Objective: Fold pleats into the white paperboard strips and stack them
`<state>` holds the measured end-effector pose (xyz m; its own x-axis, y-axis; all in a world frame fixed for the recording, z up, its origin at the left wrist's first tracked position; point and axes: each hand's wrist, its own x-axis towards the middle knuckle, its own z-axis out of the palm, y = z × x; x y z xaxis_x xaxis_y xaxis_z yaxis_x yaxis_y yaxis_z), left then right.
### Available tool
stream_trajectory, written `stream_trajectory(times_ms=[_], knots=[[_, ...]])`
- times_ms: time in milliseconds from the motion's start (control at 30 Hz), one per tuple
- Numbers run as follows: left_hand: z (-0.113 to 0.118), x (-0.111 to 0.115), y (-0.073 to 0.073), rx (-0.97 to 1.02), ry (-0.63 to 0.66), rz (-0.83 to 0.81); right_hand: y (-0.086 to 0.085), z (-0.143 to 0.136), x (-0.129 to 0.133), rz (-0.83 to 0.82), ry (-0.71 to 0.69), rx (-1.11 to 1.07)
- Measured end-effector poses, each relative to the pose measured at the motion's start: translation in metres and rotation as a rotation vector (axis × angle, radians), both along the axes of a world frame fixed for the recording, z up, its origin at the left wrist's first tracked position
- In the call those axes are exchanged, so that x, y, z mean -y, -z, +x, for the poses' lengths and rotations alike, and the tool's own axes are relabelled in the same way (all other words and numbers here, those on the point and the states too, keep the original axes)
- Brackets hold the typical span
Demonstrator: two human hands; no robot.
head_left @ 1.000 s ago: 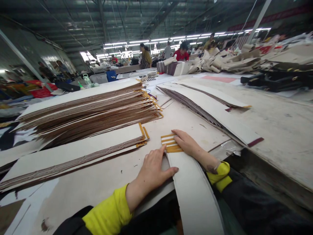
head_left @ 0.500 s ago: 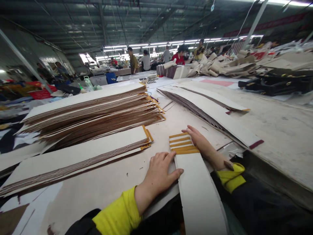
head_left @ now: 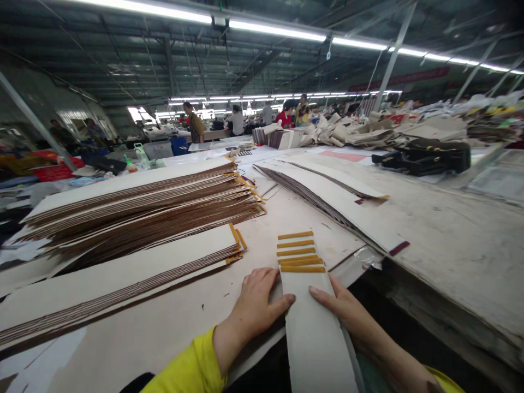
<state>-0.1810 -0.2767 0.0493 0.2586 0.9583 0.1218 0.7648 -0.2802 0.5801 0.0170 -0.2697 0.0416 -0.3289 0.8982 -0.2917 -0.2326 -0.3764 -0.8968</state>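
A fanned stack of long off-white strips (head_left: pixel 313 333) with mustard-yellow end bands runs from the table toward my body. The banded ends lie stepped one behind another at the far end. My left hand (head_left: pixel 256 300) grips the stack's left edge, thumb on top and fingers along the side. On the opposite edge, my right hand (head_left: pixel 347 308) holds it with the thumb on the upper face; its other fingers are mostly hidden by the strips. Left of my hands lies a smaller pile of similar strips (head_left: pixel 164 262) with yellow ends.
A tall pile of strips (head_left: pixel 143 199) lies farther left. On the right are strips with a maroon end (head_left: pixel 347 207), black bags (head_left: pixel 426 155) and a crumpled clear plastic piece (head_left: pixel 368 256) at the table edge. Heaped beige material (head_left: pixel 356 131) and several people are beyond.
My right hand has moved from the banded far end down to the stack's right edge, its thumb now on top. The left hand stays at the left edge. The view has tilted up and shifted right.
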Motion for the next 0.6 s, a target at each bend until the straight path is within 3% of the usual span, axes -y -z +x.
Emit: stream_trajectory(times_ms=[100, 200, 300, 400, 500, 600], knots=[[0.005, 0.003, -0.004, 0.141, 0.05, -0.05, -0.007, 0.002, 0.007, 0.022, 0.004, -0.049], [0.026, 0.021, -0.006, 0.533, 0.181, -0.2, -0.027, 0.011, 0.01, 0.091, 0.031, -0.091], [0.06, 0.045, -0.005, 0.819, 0.333, -0.376, -0.062, 0.027, 0.01, 0.204, 0.086, -0.121], [0.09, 0.062, -0.014, 0.859, 0.329, -0.337, -0.106, 0.048, 0.011, 0.346, 0.213, -0.102], [0.103, 0.067, -0.048, 0.762, 0.268, -0.176, -0.145, 0.066, 0.015, 0.54, 0.442, -0.018], [0.099, 0.07, -0.107, 0.423, 0.238, 0.012, -0.173, 0.078, 0.014, 0.799, 0.633, 0.051]])
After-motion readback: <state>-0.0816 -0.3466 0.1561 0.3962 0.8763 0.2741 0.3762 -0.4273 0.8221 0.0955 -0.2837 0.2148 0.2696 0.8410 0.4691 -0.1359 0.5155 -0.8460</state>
